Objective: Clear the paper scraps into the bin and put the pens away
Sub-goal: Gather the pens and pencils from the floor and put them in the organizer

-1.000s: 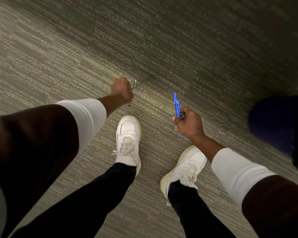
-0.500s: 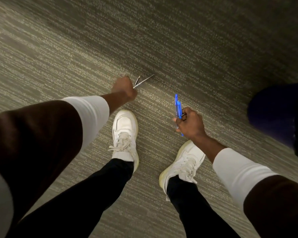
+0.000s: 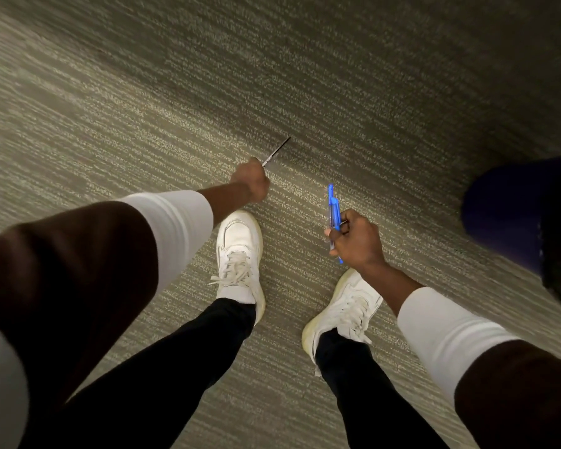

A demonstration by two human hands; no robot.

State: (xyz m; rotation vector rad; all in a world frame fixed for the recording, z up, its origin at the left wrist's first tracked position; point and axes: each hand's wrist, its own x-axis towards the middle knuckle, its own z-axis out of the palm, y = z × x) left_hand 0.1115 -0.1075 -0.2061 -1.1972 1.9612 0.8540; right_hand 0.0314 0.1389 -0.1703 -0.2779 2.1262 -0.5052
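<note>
I look down at a striped carpet and my two white shoes. My left hand [image 3: 251, 181] is closed on a thin dark pen [image 3: 277, 151] that sticks out up and to the right, above the carpet. My right hand [image 3: 357, 238] grips two blue pens [image 3: 333, 207] held together, their tips pointing away from me and their lower ends showing below my fist. No paper scraps and no bin show in this view.
A dark blue rounded object [image 3: 512, 215] sits at the right edge, partly out of frame. My left shoe [image 3: 238, 244] and right shoe [image 3: 347, 306] stand on the grey-green carpet [image 3: 110, 108], which fills everything else.
My left hand has lifted and turned, so the thin pen now points out and up to the right instead of hanging down. My right hand has barely moved.
</note>
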